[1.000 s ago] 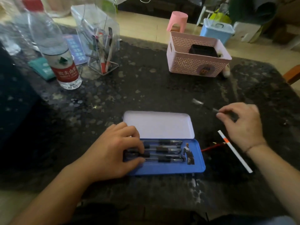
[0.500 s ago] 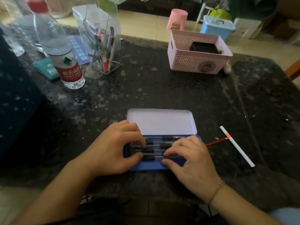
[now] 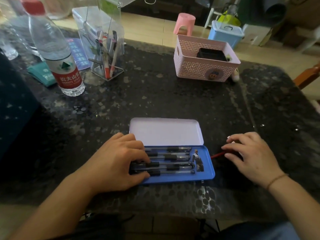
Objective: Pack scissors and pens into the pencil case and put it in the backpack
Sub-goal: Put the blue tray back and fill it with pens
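Note:
The blue pencil case [image 3: 210, 172] lies open near the table's front edge, its pale lid [image 3: 166, 132] folded back. Several black pens [image 3: 176, 157] lie side by side in its tray. My left hand [image 3: 117, 160] covers the pens' left ends, fingers on top and thumb at the front rim. Right of the case, my right hand [image 3: 251, 155] rests palm down on a red pencil [image 3: 217, 155], whose end pokes out toward the case. A white pen tip [image 3: 229, 137] shows at my index finger. I see no scissors.
At the back left stand a clear holder [image 3: 103, 49] with more pens and a water bottle [image 3: 65, 70]. A pink basket [image 3: 206, 66] sits at the back right. A dark bulky shape [image 3: 12, 110] fills the left edge.
My right hand brought a pen from the right into the case, then left the tray and moved right onto the red pencil and white pen. My left hand stayed on the pens.

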Tool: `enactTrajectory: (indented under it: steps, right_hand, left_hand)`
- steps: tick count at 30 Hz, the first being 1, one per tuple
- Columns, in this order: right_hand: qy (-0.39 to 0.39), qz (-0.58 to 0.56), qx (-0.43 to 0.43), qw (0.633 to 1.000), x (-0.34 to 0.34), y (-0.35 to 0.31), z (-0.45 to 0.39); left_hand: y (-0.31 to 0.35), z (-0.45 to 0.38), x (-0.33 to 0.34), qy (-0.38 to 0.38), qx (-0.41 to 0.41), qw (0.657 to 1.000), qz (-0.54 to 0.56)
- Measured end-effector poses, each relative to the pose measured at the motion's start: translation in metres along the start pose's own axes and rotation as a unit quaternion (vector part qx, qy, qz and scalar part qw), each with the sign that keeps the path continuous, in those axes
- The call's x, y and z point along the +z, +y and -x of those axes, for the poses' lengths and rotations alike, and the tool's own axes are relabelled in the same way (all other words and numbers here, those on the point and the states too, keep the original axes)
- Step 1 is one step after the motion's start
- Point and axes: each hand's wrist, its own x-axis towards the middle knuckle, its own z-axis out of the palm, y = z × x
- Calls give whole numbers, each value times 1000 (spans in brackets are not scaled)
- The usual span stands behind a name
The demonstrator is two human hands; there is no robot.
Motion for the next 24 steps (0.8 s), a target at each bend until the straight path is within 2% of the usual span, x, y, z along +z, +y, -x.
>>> enactTrajectory:
  steps: [5, 10, 16, 19, 21, 24]
  right_hand:
    - [51, -42, -11, 998, 11, 2, -1]
    - [69, -74, -14, 995, 11, 11, -2]
    - [34, -65, 7, 997, 7, 9, 3]
    - [25, -111, 108, 988, -2, 15, 14]
    - [-13, -130, 174, 976, -5, 18, 24]
    - [-40, -142, 201, 968, 0, 18, 32]
  left_hand:
    - [4, -2, 4, 20, 7, 1000, 9]
    - [7, -7, 9, 20, 30, 999, -2]
    - [6, -6, 9, 28, 12, 1000, 5]
    - [6, -5, 8, 22, 11, 1000, 8]
    - [6, -5, 8, 19, 10, 1000, 10]
    - [7, -4, 6, 18, 7, 1000, 21]
